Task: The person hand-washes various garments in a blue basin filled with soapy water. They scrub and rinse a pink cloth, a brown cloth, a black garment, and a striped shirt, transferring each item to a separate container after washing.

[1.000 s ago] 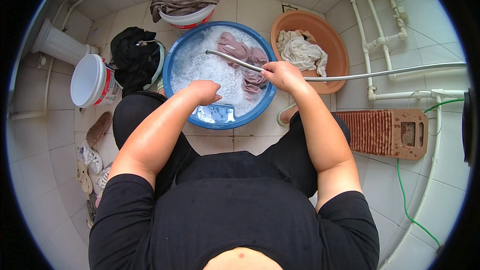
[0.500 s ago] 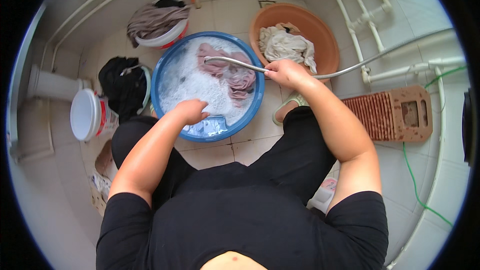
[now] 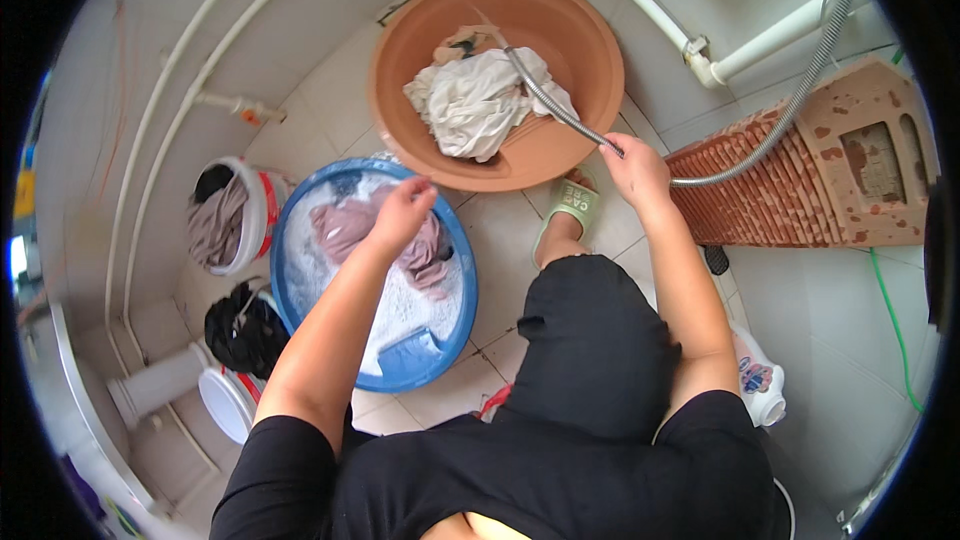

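My right hand (image 3: 637,172) grips a flexible metal hose (image 3: 555,108) near its end. The hose's free end hangs over the brown-orange basin (image 3: 580,35), and a thin, blurred streak like water leaves its tip. Crumpled white clothes (image 3: 475,100) lie in that basin beneath it. Over the right side of the blue basin (image 3: 462,315) hovers my left hand (image 3: 402,215), its fingers loosely bent and holding nothing. White suds and a wet mauve garment (image 3: 345,228) fill the blue basin, partly hidden by my left forearm.
A brown ribbed washboard (image 3: 780,165) leans at the right wall. Left of the blue basin are a white bucket (image 3: 258,215) with clothes, a black garment (image 3: 245,330) and another white bucket (image 3: 228,405). A white bottle (image 3: 757,380) stands by my right elbow. Pipes run along the walls.
The view has turned right. My right hand has carried the hose end from over the blue basin to over the brown-orange one. My left hand has risen from the blue basin's front edge.
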{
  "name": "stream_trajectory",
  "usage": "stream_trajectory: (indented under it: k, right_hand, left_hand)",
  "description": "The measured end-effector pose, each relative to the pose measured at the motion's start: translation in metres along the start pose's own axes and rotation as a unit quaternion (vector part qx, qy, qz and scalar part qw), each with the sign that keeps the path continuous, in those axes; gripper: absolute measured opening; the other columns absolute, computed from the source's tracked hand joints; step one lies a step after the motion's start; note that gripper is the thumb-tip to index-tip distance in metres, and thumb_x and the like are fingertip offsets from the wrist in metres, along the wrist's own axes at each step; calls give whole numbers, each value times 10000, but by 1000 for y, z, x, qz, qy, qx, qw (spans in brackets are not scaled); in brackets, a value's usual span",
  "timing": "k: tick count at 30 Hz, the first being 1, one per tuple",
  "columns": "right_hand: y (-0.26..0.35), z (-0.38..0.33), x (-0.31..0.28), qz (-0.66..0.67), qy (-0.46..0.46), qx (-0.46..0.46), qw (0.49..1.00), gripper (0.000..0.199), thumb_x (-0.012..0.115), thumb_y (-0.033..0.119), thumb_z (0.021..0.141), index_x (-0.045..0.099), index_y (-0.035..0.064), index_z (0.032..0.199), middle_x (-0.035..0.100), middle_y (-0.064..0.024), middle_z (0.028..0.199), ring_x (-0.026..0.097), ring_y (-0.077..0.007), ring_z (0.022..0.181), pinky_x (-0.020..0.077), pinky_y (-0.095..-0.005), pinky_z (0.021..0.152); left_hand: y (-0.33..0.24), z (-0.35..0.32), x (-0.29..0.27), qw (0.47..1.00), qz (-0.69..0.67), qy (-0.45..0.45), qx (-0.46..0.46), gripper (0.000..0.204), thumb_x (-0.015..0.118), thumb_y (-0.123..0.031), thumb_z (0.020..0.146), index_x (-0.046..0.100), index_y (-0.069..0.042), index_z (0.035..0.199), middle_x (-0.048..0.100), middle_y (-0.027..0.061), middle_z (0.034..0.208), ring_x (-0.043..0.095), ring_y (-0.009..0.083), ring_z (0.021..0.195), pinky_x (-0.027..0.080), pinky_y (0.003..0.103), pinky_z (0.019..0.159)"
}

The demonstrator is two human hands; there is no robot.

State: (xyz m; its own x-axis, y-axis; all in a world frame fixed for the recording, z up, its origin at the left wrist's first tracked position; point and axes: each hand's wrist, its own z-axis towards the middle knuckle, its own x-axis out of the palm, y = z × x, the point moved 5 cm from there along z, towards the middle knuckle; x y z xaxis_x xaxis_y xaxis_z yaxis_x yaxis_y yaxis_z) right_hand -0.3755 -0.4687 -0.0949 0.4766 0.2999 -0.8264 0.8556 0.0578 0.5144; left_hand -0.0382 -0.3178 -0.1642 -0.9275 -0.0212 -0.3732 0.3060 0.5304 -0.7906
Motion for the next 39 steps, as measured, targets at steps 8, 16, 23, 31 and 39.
stream_trajectory:
  k: [8,16,23,31,39]
  right_hand:
    - [-36,15,1,-61,-160,-3,985,201,540,268,840,616,146,981,607,-100,839,587,-320,754,469,-422,628]
    - [-52,26,16,-159,-137,22,977,160,510,244,854,592,107,862,575,-95,754,591,-314,680,473,-428,571]
    - [-28,30,51,-190,-41,-33,980,109,514,137,798,589,58,803,576,-120,783,608,-324,674,486,-425,564]
    - [-15,27,78,-246,-60,-108,961,107,549,176,771,587,77,757,571,-102,717,595,-293,602,475,-399,513]
    - [-4,20,79,-241,-36,-152,958,69,559,118,695,607,77,723,590,-86,740,596,-250,678,479,-383,621]
  left_hand:
    - [9,175,37,962,-137,-216,-91,498,681,-301,772,514,38,1096,594,97,918,569,196,711,454,297,635]
    - [-45,168,-1,898,-375,-134,-186,357,579,-116,797,509,-11,1131,563,136,1095,566,257,977,476,382,798]
    - [-217,116,-15,896,-383,-57,220,351,470,32,823,457,1,1172,543,122,1148,542,226,1027,437,358,882]
    - [-200,64,79,911,102,-64,393,667,643,35,646,416,-20,1271,452,190,1290,418,307,1220,345,353,1012]
    - [-93,41,137,928,213,79,295,575,639,-130,742,432,-43,1272,321,228,1375,314,397,1265,289,416,1041]
